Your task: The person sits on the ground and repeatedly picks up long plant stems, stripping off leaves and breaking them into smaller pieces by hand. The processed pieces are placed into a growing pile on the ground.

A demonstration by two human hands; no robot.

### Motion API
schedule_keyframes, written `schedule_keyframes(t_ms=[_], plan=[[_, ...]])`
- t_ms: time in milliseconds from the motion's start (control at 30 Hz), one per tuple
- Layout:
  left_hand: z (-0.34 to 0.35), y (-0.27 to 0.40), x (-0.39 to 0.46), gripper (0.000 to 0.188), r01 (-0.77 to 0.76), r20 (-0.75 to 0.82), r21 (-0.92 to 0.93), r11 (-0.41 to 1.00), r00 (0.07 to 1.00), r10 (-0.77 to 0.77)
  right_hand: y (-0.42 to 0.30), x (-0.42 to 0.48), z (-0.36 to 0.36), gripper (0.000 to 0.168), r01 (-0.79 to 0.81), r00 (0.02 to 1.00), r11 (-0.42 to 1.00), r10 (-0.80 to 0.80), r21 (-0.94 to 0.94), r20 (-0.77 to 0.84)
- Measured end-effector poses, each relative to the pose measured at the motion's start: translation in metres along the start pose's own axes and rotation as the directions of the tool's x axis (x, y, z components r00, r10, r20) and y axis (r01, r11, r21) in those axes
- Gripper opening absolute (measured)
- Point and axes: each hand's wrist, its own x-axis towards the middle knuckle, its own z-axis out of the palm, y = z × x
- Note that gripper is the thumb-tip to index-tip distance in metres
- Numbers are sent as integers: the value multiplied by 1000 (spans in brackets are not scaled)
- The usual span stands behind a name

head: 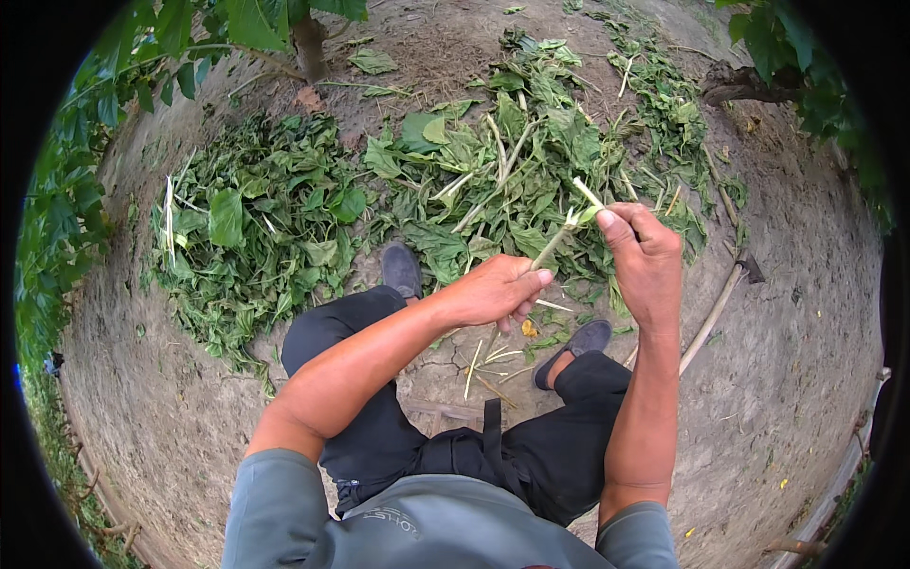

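My left hand [515, 288] grips a thin green-grey branch [551, 247] that slants up to the right, its lower end showing below the fist. At the branch's split upper end, my right hand [643, 249] pinches a pale stripped piece [587, 192] and a bit of green bark between thumb and fingers. Behind both hands lies a heap of wilted leaves and cut stems [512, 171]. On the soil between my feet are several pale peeled slivers [473, 370].
A second leaf pile [270, 235] lies to the left. A long-handled tool with a dark metal head [752, 269] rests on the ground at right, its wooden handle [711, 320] running toward my right forearm. Leafy tree trunks [309, 50] stand at the back.
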Motion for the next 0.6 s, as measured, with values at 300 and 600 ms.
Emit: schedule_keyframes(t_ms=[300, 600], plan=[[-10, 1, 1, 39, -122, -144, -289, 950, 986, 83, -2, -6, 19, 15, 111, 991, 974, -95, -196, 90], [-15, 8, -8, 37, -125, -109, -548, 827, 991, 77, -7, -11, 25, 14, 195, 979, 943, -170, -270, 113]])
